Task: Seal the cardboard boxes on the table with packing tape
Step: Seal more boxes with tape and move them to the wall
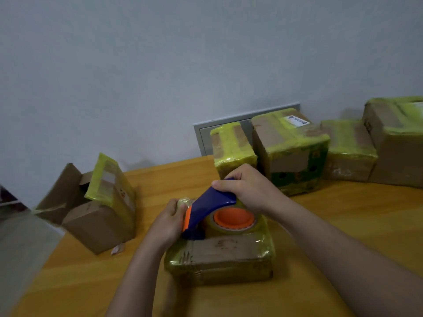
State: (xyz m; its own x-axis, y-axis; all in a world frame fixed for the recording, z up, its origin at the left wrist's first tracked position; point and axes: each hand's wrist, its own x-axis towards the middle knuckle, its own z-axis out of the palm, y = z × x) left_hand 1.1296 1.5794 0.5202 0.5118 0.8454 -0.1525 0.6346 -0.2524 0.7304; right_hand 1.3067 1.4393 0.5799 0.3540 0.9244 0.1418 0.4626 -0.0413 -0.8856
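Observation:
A flat cardboard box (229, 255) wrapped in yellowish tape lies on the wooden table (343, 225) in front of me. On its top sits a blue tape dispenser (206, 209) with an orange hub and a roll of clear tape (233, 219). My right hand (247, 188) grips the dispenser's blue handle from above. My left hand (170, 221) holds the box's far left corner, with its thumb against the dispenser's orange front edge.
An open box (91, 202) with raised flaps stands at the left near the table edge, a scrap of paper (117, 249) beside it. Several taped boxes (290, 152) line the wall at the back right. A grey wall panel (203, 138) is behind them.

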